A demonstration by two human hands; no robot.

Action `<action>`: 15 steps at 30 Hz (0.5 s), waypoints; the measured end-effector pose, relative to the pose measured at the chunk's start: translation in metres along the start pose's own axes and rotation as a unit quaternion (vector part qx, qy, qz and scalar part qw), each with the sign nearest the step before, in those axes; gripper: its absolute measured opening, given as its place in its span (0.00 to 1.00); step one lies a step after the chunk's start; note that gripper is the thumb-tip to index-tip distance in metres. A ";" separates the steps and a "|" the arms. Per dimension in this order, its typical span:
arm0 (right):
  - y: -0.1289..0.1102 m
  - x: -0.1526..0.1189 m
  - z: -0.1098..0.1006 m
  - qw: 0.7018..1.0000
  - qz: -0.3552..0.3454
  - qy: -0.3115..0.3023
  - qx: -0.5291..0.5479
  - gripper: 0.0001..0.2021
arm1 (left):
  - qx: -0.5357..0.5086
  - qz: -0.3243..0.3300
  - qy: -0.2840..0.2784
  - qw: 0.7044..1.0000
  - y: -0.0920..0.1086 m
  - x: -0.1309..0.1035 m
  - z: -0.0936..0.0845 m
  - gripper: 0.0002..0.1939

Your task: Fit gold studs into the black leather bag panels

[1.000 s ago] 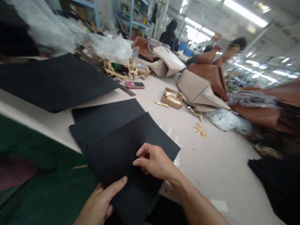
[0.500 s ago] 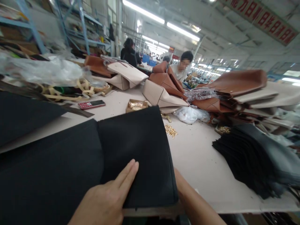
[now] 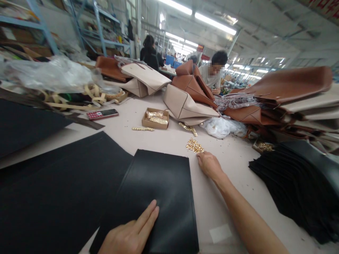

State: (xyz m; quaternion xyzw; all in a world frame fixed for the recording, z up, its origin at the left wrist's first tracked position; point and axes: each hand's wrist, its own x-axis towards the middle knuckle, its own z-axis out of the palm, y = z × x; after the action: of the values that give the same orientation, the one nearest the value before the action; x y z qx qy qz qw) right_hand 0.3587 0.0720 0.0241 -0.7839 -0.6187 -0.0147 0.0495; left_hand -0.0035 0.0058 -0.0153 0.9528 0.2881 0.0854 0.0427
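Toward the near edge of the bench (image 3: pixel 159 139), a black panel (image 3: pixel 166 176) lies flat, its left side overlapping a larger black sheet (image 3: pixel 66 183). The left hand (image 3: pixel 129 231) rests palm down on the panel, two fingers straight and side by side; its thumb is hidden. Beyond the panel's far right corner, the right hand (image 3: pixel 210 165) reaches to the near side of a small heap of gold pieces (image 3: pixel 194 144), its fingers drawn narrowly together; whether a piece is pinched between them cannot be told. Farther from the near edge stand an open cardboard box (image 3: pixel 156 124) containing gold strips and, to its left, a red phone (image 3: pixel 102 114). A beige bag (image 3: pixel 180 102) lies just right of the box, with a clear plastic bundle (image 3: pixel 221 127) beside it. Toward the bench's right edge is a fanned stack of black pieces (image 3: pixel 286 183).
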 end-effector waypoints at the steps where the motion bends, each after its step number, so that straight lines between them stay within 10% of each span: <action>1: -0.002 0.004 0.000 1.000 0.004 -0.012 -0.014 0.14 | -0.001 0.001 0.001 1.000 0.001 0.000 0.000 0.45; 15: -0.025 0.014 -0.012 0.995 0.077 -0.048 -0.036 0.16 | -0.065 -0.001 -0.003 0.998 0.010 0.005 -0.016 0.36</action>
State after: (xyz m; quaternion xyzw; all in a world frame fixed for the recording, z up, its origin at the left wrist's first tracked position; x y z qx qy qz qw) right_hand 0.3382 0.0901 0.0387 -0.8302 -0.5574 0.0050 -0.0073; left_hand 0.0030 0.0012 0.0028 0.9479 0.2831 0.1007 0.1058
